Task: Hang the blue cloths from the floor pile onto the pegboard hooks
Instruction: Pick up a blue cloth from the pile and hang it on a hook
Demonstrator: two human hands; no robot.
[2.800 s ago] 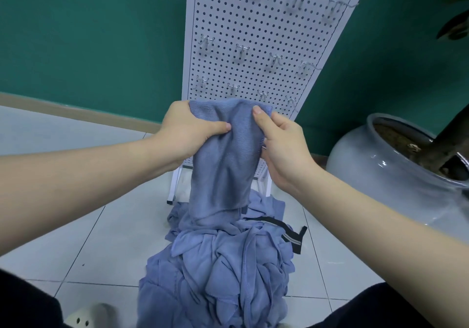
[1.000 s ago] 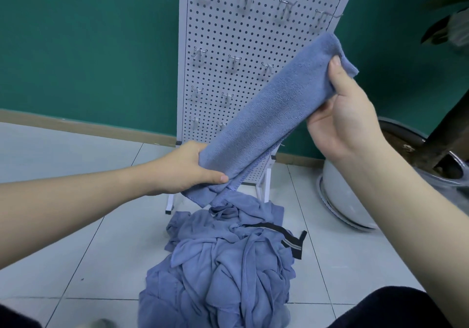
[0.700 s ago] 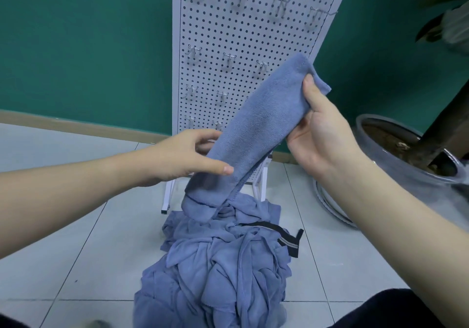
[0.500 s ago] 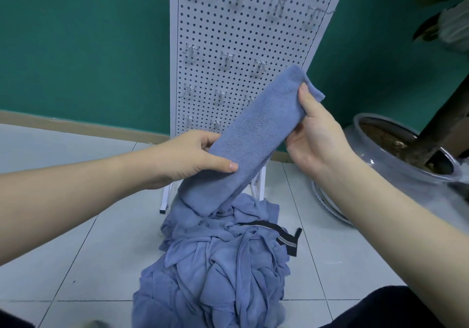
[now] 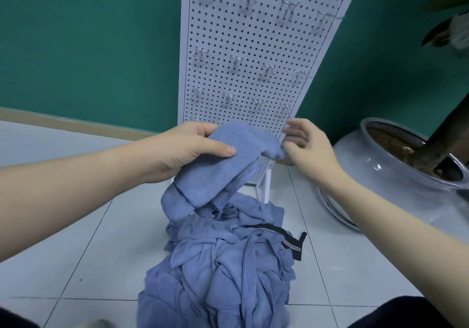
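Note:
My left hand [image 5: 182, 150] grips a folded blue cloth [image 5: 215, 173] with the thumb on top, holding it above the floor pile. The cloth's lower ends hang down toward the pile of blue cloths [image 5: 223, 264] on the tiles. My right hand [image 5: 307, 147] is just right of the cloth's upper corner, fingers relaxed and spread, holding nothing. The white pegboard [image 5: 253, 48] stands behind, with several bare metal hooks [image 5: 234, 62] in rows.
A large grey glazed plant pot [image 5: 396, 175] with a dark trunk stands at right on the tiled floor [image 5: 63, 226]. A black strap [image 5: 286, 236] lies in the pile. A green wall is behind the pegboard. My dark-clothed knees show at the bottom corners.
My right hand has let go of the cloth's upper end and dropped lower. The cloth has folded over and now hangs from my left hand alone.

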